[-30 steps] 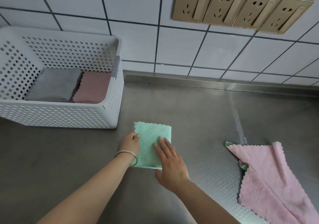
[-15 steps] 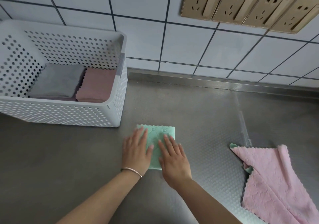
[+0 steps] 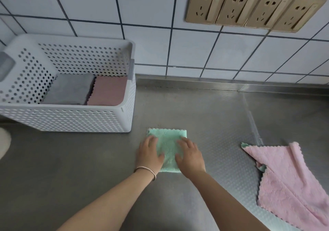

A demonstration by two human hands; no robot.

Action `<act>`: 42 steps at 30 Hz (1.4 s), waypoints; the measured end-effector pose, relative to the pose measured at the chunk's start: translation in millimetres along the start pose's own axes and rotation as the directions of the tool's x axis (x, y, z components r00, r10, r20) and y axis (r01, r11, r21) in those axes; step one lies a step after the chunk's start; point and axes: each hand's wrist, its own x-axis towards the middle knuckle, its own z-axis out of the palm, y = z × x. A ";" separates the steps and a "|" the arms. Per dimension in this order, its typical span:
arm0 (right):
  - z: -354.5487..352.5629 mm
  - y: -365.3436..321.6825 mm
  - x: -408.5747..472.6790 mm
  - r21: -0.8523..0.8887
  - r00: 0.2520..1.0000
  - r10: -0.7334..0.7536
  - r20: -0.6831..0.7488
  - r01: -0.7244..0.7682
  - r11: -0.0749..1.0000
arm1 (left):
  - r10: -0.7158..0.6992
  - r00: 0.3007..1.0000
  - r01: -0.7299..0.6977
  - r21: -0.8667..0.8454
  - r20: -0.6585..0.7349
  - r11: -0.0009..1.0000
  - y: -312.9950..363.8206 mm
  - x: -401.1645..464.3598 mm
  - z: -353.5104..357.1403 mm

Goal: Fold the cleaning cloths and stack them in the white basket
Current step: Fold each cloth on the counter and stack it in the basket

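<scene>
A folded green cloth (image 3: 168, 148) lies flat on the steel counter (image 3: 74, 168), just in front of the right near corner of the white basket (image 3: 71, 118). Both hands are on it. The left hand (image 3: 148, 155) lies palm-down over the cloth's left edge, fingers fairly straight and spread, thumb reaching inward across the fabric; a thin bangle (image 3: 146, 170) circles that wrist. The right hand (image 3: 189, 157) lies palm-down over the right edge in the same way, fingers extended toward the far edge. Neither hand curls round the cloth — they press it flat, with a strip of green showing between them.

The basket stands against the tiled wall (image 3: 160, 43) at the left. Inside it, on the floor of the basket, a folded grey cloth (image 3: 71, 89) lies beside a folded dusty-pink cloth (image 3: 108, 90), the two touching along their scalloped edges, the pink one nearest the basket's right wall.

To the right, well apart from the hands, a pink cloth (image 3: 288, 179) lies unfolded and rumpled on the counter — a bit of green cloth peeks out from under its left edge. Four gold sockets (image 3: 254, 8) sit in a row on the wall above.
</scene>
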 end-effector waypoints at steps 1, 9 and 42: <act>-0.2 -0.4 -0.8 0.140 0.991 0.102 -0.091 -0.089 0.986 | -0.113 0.987 0.096 -0.147 -0.112 0.984 -1.4 -1.9 -0.5; -1.6 6.2 -0.2 0.581 0.848 0.458 0.267 -0.520 0.626 | -0.450 0.893 0.436 -0.310 0.031 0.845 11.6 -4.6 -2.3; -134.5 -292.8 103.9 0.702 0.942 0.145 -0.304 0.119 0.702 | 0.109 0.884 -0.158 -0.071 -0.454 0.985 -114.2 115.7 -352.5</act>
